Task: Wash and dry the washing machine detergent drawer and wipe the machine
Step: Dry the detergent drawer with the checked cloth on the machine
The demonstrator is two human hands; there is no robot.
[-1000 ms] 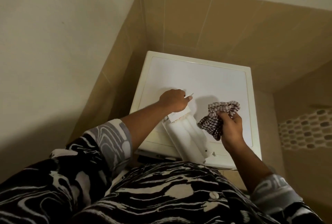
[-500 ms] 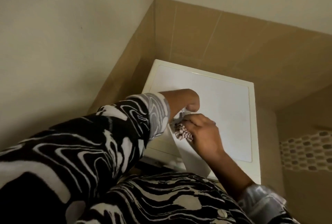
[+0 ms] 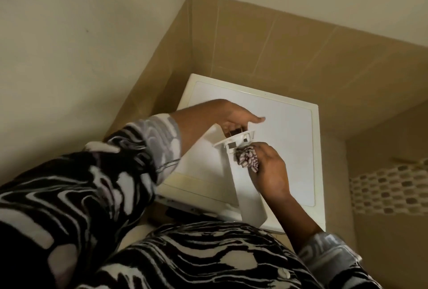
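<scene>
- My left hand (image 3: 231,118) had tipped the drawer (image 3: 228,172) up from lying flat on the machine (image 3: 289,131), fingers hooked into its far end.
- My right hand (image 3: 269,169), apart a second before, pressed the cloth (image 3: 247,160) against that end, fingers curled round it.
- Drying looked underway; wiping the machine remained.

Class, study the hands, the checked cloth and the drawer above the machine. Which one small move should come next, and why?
Probably draw the checked cloth down along the side of the detergent drawer. The right hand presses the cloth against the drawer just below its far end, the left hand grips that end above the washing machine, and the long side nearer the person lies bare.
</scene>
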